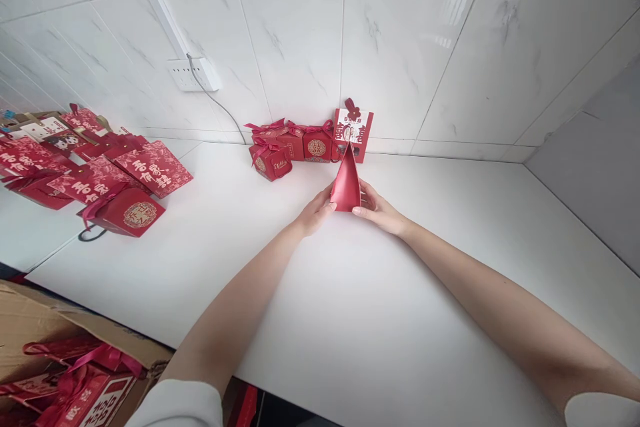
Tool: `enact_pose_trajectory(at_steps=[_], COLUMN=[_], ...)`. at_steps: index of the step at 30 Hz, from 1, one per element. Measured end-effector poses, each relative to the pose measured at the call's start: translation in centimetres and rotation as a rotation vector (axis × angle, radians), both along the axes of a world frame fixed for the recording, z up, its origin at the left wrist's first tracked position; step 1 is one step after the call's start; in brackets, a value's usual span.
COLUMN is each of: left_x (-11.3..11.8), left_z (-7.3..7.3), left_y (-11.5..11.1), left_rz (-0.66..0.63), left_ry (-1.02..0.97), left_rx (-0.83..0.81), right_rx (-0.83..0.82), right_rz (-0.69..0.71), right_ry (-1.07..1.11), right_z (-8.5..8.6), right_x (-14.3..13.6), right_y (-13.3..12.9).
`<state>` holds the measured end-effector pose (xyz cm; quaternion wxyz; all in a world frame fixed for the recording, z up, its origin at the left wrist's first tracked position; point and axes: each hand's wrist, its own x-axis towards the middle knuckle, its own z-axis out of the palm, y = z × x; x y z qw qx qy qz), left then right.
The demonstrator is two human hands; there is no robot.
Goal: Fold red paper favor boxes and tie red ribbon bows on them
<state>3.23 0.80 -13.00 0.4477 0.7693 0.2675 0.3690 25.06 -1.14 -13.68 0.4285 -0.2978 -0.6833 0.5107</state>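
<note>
Red gift bag [347, 187], narrow end facing the camera and tapering to a point at the top, stands upright on a white table [350, 320] near the tiled wall [295, 27], held between two bare hands. The left hand [316, 211] presses its left side, thumb at the lower front corner and fingers along the panel. The right hand [379, 211] clasps the opposite side, thumb at the lower right corner, fingers slightly spread on the panel. Behind the bag, a red and white gift bag with a flower [364, 130] stands by the wall; to its left is a cluster of red favor boxes tied with ribbons [296, 145]. Farther left on the table lies a larger group of red gift bags with white Chinese characters [156, 168], with a hexagonal-looking red box with a gold round emblem [137, 215] in front. At lower left, an open cardboard carton [107, 332] holds more red packages [85, 387]. Above, a white socket strip [193, 74] with a gray cable [216, 101] is mounted on the wall.
</note>
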Motion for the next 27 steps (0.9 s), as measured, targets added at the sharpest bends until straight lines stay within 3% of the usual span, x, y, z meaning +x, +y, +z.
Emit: enact_pose_trajectory(at_steps=[3, 6, 9, 15, 21, 25, 27], left_x=[-0.1, -0.2, -0.3, -0.7, -0.6, -0.5, -0.4], left_z=[-0.2, -0.6, -0.9, -0.6, -0.3, 0.0, 0.1], left_y=[-0.1, -0.1, 0.0, 0.5, 0.3, 0.0, -0.1], left_rz=[0.026, 0.141, 0.244, 0.472, 0.387, 0.443, 0.537], left_ry=[0.021, 0.016, -0.026, -0.131, -0.093, -0.042, 0.009], left_rx=[-0.029, -0.127, -0.185, -0.123, -0.064, -0.057, -0.092], right_rx=[0.000, -0.019, -0.074, -0.094, -0.073, -0.056, -0.059], right_rz=[0.004, -0.037, -0.165, -0.375, -0.399, -0.433, -0.431], right_ry=[-0.024, -0.027, 0.012, 0.061, 0.081, 0.092, 0.086], right_z=[0.1, -0.3, -1.3, -2.7, -1.9, -1.3, -1.2], right_x=[0.1, 0.2, 0.0, -0.2, -0.1, -0.2, -0.2], right_y=[0.0, 0.2, 0.8, 1.7, 1.2, 0.9, 0.9])
